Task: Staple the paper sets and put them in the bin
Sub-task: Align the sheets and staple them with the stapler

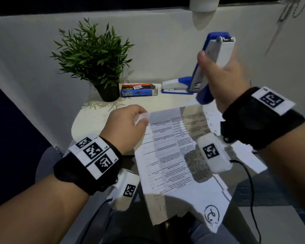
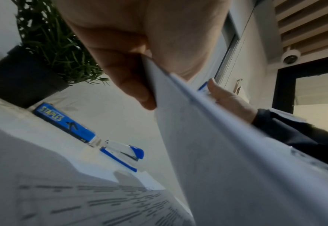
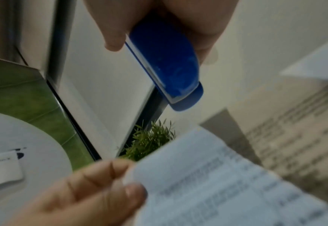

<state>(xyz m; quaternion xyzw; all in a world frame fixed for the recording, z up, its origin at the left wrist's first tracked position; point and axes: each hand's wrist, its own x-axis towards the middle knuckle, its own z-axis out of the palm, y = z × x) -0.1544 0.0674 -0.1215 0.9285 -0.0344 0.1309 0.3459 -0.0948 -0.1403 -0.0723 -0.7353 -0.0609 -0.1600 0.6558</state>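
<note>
Nearest the viewer, both forearms reach forward over the white round table (image 1: 81, 120), each wearing a black wrist strap with square-coded markers. The left hand (image 1: 126, 126) is turned palm inward, its thumb and curled fingers pinching the far left corner of one printed paper set (image 1: 167, 155). That set is lifted off the table, its near end hanging toward the viewer with a hand-drawn circled mark at the bottom corner. In the left wrist view the thumb (image 2: 128, 85) presses the corner from below against the fingers above.

To the right of the paper set and higher, the right hand (image 1: 224, 80) is raised with the wrist cocked, its fingers and thumb wrapped round a blue-and-white stapler (image 1: 209, 67). The stapler stands nearly upright, its head pointing up and its hinged end just above the paper set's far right corner, not touching it. More printed sheets (image 1: 213, 124) lie on the table beneath the held set; how many I cannot tell.

Beyond the paper set, at the far edge of the table, a second stapler (image 1: 174, 87) lies flat, making two staplers. Left of it sits one box of staples (image 1: 136, 90), and left again one potted plant (image 1: 95, 57).
</note>
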